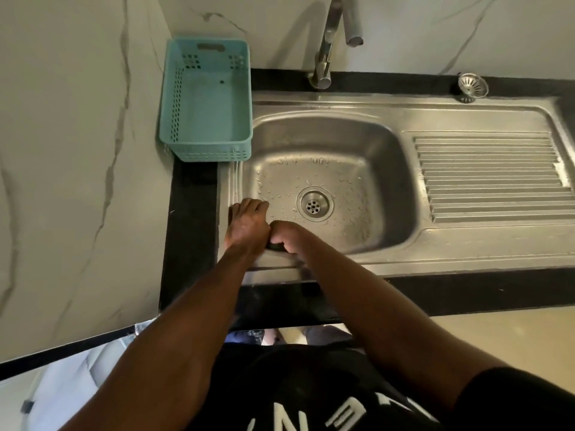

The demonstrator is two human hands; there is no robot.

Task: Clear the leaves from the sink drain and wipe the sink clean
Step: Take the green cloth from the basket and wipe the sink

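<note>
Right hand (287,236) is curled into a fist around a small dark object (275,246) (scrub pad or sponge, too hidden to say which), pressed at the near-left inner wall of the stainless steel sink basin (389,169); left hand (247,225) lies flat with fingers spread over the basin's left rim, palm down, gripping nothing, its thumb side touching the right hand's knuckles; both bare forearms reach in from the bottom of the frame, a black sleeve showing at the right upper arm; round metal drain (315,204) sits in the basin floor just beyond and right of the hands, its holes showing, no leaves visible on it; water droplets (351,209) are scattered over the basin floor around the drain; ribbed steel drainboard (491,178) extends to the right of the basin; round metal strainer basket (473,86) rests on the black counter strip behind the drainboard, well apart from the drain; chrome tap (326,45) rises behind the basin, spout hanging over its far edge; light teal perforated plastic basket (205,101) stands on the counter at the basin's far-left corner, just beside the rim; black counter (189,231) borders the sink on the left and front; white marble-patterned wall (77,135) rises to the left and behind.
</note>
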